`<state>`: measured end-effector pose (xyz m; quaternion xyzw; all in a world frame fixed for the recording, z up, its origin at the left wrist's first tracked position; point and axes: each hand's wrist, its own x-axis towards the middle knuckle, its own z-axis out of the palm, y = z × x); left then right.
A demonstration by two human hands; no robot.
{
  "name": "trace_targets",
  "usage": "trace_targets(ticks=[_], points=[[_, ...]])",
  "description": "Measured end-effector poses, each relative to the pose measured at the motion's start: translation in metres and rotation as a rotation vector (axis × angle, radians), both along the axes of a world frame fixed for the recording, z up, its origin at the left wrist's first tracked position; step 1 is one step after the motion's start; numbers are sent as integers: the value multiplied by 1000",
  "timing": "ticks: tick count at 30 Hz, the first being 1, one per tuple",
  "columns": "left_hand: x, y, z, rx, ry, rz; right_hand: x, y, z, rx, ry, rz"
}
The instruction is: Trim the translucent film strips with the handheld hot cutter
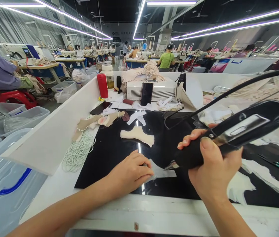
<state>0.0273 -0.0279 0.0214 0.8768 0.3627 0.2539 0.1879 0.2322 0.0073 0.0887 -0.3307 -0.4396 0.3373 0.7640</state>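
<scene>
My right hand (212, 164) is closed around the black handle of a corded hand tool (240, 130), its tip pointing down at a small white fabric piece (162, 171) on the black work surface (109, 148). My left hand (131, 171) presses on that white piece, fingers curled and held together over its left edge. A cream fabric piece (137, 135) lies just beyond, in the middle of the black surface.
A coil of white elastic (78, 151) and beige fabric scraps (97, 121) lie at left beside the white side wall (55, 131). At the back stand a red bottle (102, 85), a phone (146, 93) and a white machine (159, 90). Clear bins (3, 177) sit left. Other workers sit beyond.
</scene>
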Motion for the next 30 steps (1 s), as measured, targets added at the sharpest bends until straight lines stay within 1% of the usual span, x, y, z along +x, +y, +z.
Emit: trace_targets(ticks=[3,6,9,18,25,30], points=[[0,1,2,-89,4,0,-12,-5,-2,-8,-13,63],[-1,2,7,-180,-5,-8,-20,-7,-7,-10,-44,110],[-1,2,11,-224,-17,-10,-23,-8,-12,-11,-51,132],[-1,1,9,-248,-24,-1,-19,-17,-11,-39,-30,137],[-1,2,9,-218,-30,3,-16,-23,-12,5,-47,157],[-1,2,7,-203,-19,-8,-14,-24,-12,5,-65,151]])
